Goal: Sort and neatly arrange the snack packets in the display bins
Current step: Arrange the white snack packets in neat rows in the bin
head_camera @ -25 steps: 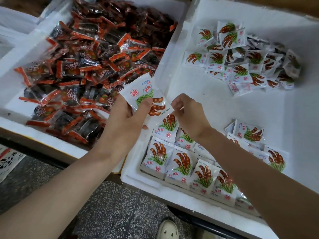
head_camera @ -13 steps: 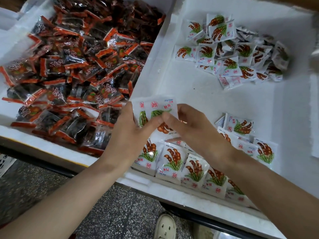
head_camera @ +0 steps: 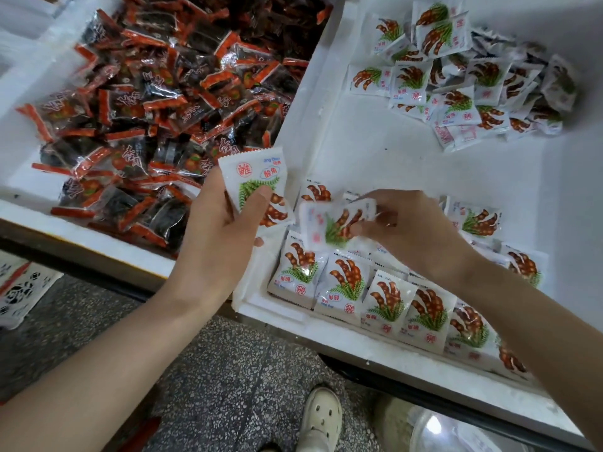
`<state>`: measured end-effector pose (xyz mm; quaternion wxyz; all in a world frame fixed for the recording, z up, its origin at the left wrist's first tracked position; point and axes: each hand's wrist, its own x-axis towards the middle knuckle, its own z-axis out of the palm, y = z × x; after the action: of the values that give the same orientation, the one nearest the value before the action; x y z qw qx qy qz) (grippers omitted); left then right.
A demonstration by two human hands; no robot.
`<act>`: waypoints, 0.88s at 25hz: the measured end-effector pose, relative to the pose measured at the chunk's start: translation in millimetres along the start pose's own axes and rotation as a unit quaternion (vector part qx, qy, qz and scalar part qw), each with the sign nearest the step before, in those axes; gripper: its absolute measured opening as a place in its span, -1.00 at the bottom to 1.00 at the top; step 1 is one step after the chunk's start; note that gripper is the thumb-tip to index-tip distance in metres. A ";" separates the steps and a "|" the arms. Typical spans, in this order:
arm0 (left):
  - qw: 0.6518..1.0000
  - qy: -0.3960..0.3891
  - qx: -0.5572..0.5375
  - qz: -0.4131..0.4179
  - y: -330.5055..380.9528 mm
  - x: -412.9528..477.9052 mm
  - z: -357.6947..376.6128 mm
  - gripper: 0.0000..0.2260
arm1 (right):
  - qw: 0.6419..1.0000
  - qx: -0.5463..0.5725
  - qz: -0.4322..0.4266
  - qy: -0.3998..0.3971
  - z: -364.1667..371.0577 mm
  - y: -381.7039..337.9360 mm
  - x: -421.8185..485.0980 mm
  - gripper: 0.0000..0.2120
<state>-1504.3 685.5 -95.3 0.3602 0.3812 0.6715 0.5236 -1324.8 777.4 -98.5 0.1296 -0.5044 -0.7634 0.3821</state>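
Since half a second ago the hands have parted: the right hand (head_camera: 414, 230) has drawn one white packet (head_camera: 329, 223) off to the right and pinches it between thumb and fingers, just above the row (head_camera: 385, 298) of like packets standing along the near wall of the right bin (head_camera: 359, 158). The left hand (head_camera: 222, 230) grips a second packet (head_camera: 251, 177), thumb across its face, above the wall between the bins. A loose heap (head_camera: 456, 83) of the same packets lies at the far side, well apart from the row. The left bin (head_camera: 98, 243) holds piled dark packets (head_camera: 163, 93) with red ends.
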 end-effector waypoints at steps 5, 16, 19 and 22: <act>1.000 0.007 0.001 -0.004 -3.4 -10.4 -6.4 -0.80 | 0.991 -0.094 -0.075 -0.053 32.8 -13.4 7.4 -0.80; 0.995 -0.102 0.007 -0.019 1.5 -18.6 -3.1 -0.70 | 0.990 0.100 -0.090 0.035 33.1 -15.5 -3.4 -0.77; 0.978 -0.183 0.095 -0.011 3.8 -18.5 7.5 -0.74 | 0.990 0.130 -0.053 0.001 18.3 -11.2 -18.3 -0.80; 0.986 -0.136 0.092 -0.002 3.5 -15.2 23.5 -0.77 | 0.989 0.126 0.007 -0.075 4.9 1.1 -28.9 -0.86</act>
<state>-1476.2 682.6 -95.1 0.4127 0.4790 0.6625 0.4016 -1313.7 750.3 -97.1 0.1316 -0.4596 -0.7128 0.5132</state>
